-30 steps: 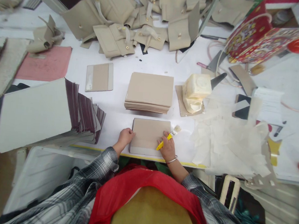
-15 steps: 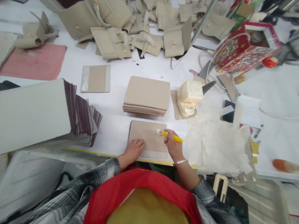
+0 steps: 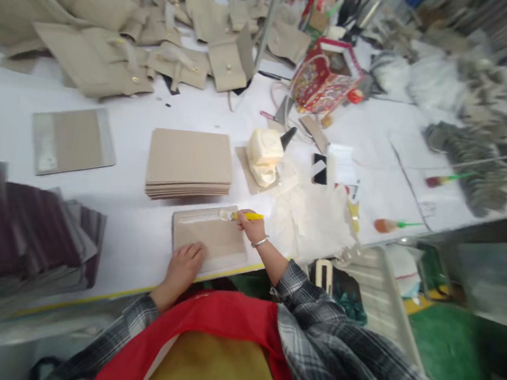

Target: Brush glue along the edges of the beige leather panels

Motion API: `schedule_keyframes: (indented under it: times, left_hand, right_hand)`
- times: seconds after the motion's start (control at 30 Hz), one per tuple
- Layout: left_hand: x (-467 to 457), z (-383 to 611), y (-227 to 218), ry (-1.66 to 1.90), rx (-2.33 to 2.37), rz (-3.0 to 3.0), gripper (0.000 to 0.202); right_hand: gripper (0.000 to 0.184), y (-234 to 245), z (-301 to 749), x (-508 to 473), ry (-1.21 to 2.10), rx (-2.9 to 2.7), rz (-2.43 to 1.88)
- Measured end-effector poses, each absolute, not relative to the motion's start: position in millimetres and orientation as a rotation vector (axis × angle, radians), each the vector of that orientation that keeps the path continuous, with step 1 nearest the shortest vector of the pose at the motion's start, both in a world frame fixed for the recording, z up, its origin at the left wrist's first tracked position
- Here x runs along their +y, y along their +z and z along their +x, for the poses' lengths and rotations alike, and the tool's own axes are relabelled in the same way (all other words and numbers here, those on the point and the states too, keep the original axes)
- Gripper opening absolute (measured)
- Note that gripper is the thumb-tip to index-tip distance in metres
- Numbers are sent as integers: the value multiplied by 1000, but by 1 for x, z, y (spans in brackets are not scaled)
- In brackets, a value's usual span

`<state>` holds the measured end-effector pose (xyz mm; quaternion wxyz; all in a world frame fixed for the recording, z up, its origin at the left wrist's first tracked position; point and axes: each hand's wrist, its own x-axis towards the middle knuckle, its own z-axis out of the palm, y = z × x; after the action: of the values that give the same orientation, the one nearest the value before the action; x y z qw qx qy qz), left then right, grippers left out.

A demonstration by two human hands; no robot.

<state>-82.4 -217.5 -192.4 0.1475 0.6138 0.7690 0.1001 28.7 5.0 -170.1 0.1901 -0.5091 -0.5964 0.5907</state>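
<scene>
A tan board [image 3: 218, 239] lies on the white table in front of me, with a whitish wet streak along its far edge. My left hand [image 3: 187, 262] rests flat on the board's near left part, fingers stretched out. In my right hand [image 3: 251, 227] is a brush with a yellow handle [image 3: 251, 216]; its white-coated bristles touch the board near the far edge. Beyond it stands a neat stack of tan boards [image 3: 189, 158]. Right of the stack, a cream-coloured container [image 3: 266, 150] sits on a piece of tan board, a dark handle sticking out beside it.
A grey panel with a tan strip [image 3: 75, 142] lies at left, above a leaning pile of dark maroon-edged panels [image 3: 37, 230]. Beige leather pieces [image 3: 100, 61] are heaped at the back. A red patterned bag [image 3: 321, 77] and brushes [image 3: 386, 225] are on the right.
The view has swung to the right. My right hand has drawn the brush leftward along the board's far edge, and a whitish streak now shows there. My left hand still presses the board.
</scene>
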Motion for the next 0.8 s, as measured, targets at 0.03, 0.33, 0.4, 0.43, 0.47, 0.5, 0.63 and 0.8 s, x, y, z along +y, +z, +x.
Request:
schedule_keyframes:
  times: [0.03,0.33,0.4,0.43,0.47,0.5,0.63,0.8]
  left_hand:
    - [-217,-83,-195,285,2208,1771,34]
    - [-209,-81,-194,185,2204,1763,35]
    - [-207,-81,-193,163,2210,1752,34]
    - [-206,-81,-193,156,2212,1747,33]
    - [-205,-81,-194,154,2214,1743,33]
    - [-204,-81,-194,156,2211,1742,32]
    - [-197,-80,-188,165,2188,1723,30]
    - [-184,-78,-168,25,2169,1664,27]
  right_hand:
    - [28,-167,47,11,1624,-1657,-1447]
    - [34,-163,169,24,965,-2076,-1413]
    - [26,-179,180,30,666,-2329,-1380]
    - [22,-189,183,33,521,-2441,-1331]
    - [19,-199,183,35,395,-2533,-1272]
    - [18,-209,183,36,300,-2603,-1214]
    - [20,-235,176,33,105,-2704,-1145]
    - [20,-241,173,29,119,-2681,-1054]
